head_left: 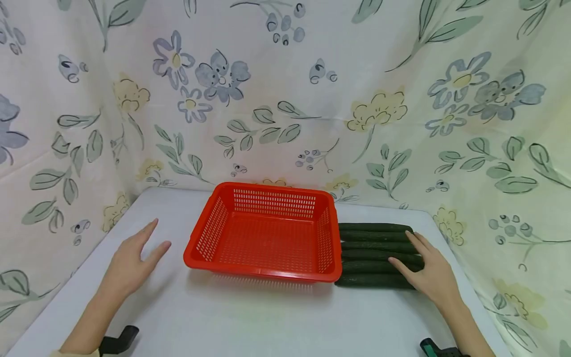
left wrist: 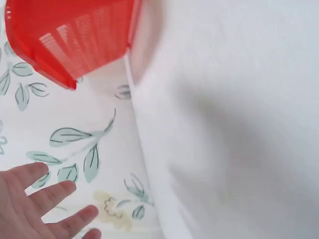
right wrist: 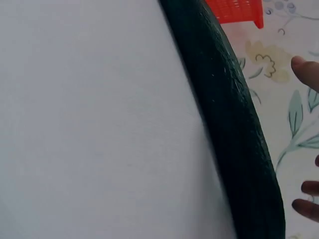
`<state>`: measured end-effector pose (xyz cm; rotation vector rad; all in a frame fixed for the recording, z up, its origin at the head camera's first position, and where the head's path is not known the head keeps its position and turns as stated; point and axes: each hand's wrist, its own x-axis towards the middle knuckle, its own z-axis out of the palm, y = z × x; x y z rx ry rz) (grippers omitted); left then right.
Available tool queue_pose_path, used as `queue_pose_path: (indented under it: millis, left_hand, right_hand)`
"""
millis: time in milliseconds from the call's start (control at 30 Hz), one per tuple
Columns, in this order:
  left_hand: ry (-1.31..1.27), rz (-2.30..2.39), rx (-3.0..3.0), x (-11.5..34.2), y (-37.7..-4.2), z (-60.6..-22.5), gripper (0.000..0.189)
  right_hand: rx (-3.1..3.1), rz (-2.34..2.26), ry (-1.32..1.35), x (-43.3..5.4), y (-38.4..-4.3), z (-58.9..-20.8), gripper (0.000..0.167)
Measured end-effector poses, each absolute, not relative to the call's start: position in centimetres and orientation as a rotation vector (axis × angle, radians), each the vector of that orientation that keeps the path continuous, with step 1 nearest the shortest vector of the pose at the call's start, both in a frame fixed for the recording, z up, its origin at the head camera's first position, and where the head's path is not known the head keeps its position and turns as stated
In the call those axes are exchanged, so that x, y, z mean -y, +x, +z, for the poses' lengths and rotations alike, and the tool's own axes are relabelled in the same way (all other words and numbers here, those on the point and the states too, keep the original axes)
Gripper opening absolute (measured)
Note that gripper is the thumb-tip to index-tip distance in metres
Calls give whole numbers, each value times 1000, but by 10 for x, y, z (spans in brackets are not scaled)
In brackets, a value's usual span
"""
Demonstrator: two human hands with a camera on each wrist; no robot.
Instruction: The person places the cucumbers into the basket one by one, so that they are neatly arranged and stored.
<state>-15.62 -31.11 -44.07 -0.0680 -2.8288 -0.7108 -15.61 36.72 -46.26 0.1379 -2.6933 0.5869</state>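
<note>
A red plastic basket point(head_left: 272, 238) with slotted walls stands in the middle of the white table. Just right of it, several dark green cucumbers point(head_left: 376, 281) lie side by side in a row, their left ends close to the basket. My right hand point(head_left: 433, 275) is over their right ends, thumb and fingers spread, gripping none of them; whether it touches one is unclear. In the right wrist view the nearest cucumber point(right wrist: 219, 99) runs past the fingertips. To the left of the basket my left hand point(head_left: 128, 263) hovers with fingers apart, holding nothing.
The white tabletop point(head_left: 223, 322) spreads in front of the basket. A floral cloth point(head_left: 276, 89) hangs behind the table and along both sides. Dark straps with devices point(head_left: 119, 340) sit on both wrists.
</note>
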Motion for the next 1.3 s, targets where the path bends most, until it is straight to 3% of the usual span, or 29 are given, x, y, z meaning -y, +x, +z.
queue_pose_path:
  millis: [167, 467, 600, 800, 1033, 1300]
  left_hand:
    - [-31, -1004, 2691, 290, -152, -447, 67]
    - [-87, -1273, 2570, 256, -152, -458, 69]
    - [-126, -1343, 2564, 245, -155, -465, 73]
    - [-167, -1365, 2619, 240, -153, -473, 87]
    - [-250, -1357, 2606, 237, -154, -480, 108]
    - [-237, -1388, 2581, 235, -153, -482, 109]
  right_hand:
    - [2506, 696, 128, -361, -146, -473, 72]
    - [2486, 1021, -100, -354, -131, -483, 52]
    - [2510, 1194, -217, -359, -126, -485, 47]
    - [2537, 1410, -173, -364, -119, -494, 40]
    - [2618, 1413, -146, -366, -118, -496, 40]
    - [2818, 1148, -109, -361, -118, -485, 45]
